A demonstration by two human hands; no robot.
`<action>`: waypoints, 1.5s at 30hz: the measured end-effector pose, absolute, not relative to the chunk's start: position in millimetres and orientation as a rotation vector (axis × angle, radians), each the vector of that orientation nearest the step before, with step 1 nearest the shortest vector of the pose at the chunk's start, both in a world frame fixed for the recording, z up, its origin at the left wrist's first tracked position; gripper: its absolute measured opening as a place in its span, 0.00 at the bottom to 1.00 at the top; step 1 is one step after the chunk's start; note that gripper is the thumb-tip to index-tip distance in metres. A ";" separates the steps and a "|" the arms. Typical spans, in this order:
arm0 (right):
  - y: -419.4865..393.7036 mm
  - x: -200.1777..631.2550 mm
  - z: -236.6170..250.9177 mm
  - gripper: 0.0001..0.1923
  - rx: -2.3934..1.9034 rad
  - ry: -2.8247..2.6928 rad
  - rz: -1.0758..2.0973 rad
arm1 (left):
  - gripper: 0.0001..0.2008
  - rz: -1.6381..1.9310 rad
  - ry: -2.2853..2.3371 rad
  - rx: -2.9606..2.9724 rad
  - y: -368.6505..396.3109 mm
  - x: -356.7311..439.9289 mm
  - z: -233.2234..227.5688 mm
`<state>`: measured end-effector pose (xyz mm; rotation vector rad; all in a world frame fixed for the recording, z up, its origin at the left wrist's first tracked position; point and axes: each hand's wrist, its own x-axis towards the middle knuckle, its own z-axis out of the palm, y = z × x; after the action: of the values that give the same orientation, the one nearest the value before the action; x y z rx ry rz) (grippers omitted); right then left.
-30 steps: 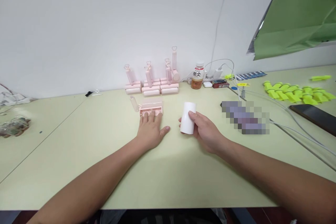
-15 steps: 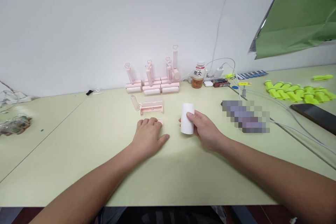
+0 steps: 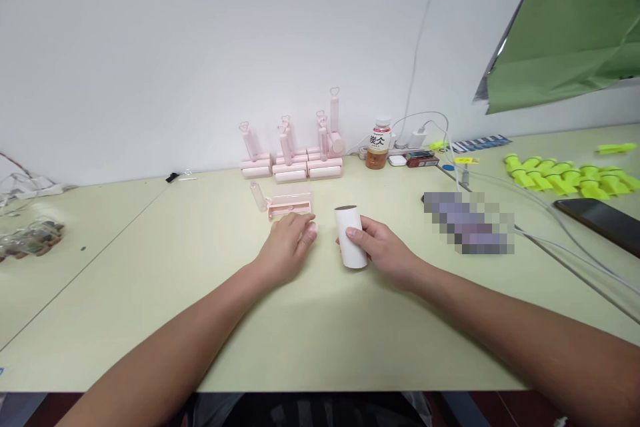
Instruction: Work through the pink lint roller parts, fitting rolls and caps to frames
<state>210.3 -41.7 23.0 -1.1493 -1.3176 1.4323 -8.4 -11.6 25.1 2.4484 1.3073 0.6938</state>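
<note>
My right hand [image 3: 380, 250] grips the white roll [image 3: 349, 237], thumb across its front; my left hand [image 3: 289, 247] lies just left of it, fingers curled, both forearms extended.

Your right hand [image 3: 383, 252] wraps a white roll [image 3: 350, 237], tilted, its open core end up. Your left hand [image 3: 290, 247] rests on the pale green tabletop [image 3: 150, 280], fingertips just beside a pink roller frame [image 3: 289, 205].
</note>
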 end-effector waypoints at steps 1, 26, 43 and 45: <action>-42.0 210.2 23.6 0.26 -1.155 -1.334 1.444 | 0.21 0.771 1.269 2.367 -13.2 -8.4 26.6; -48.8 212.7 21.0 0.25 -1.040 -1.885 1.335 | 0.11 1.074 0.865 2.007 -33.4 -6.5 30.7; -50.3 211.9 23.6 0.25 -0.972 -1.837 1.403 | 0.22 1.081 0.719 2.066 -31.9 -10.2 26.8; -50.3 211.3 24.8 0.25 -0.966 -1.822 1.402 | 0.27 1.160 0.709 2.094 -32.3 -10.4 26.8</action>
<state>211.3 -50.3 24.8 -0.9664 -1.8218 1.4016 -10.4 -32.3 26.8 2.0944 0.7091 1.1605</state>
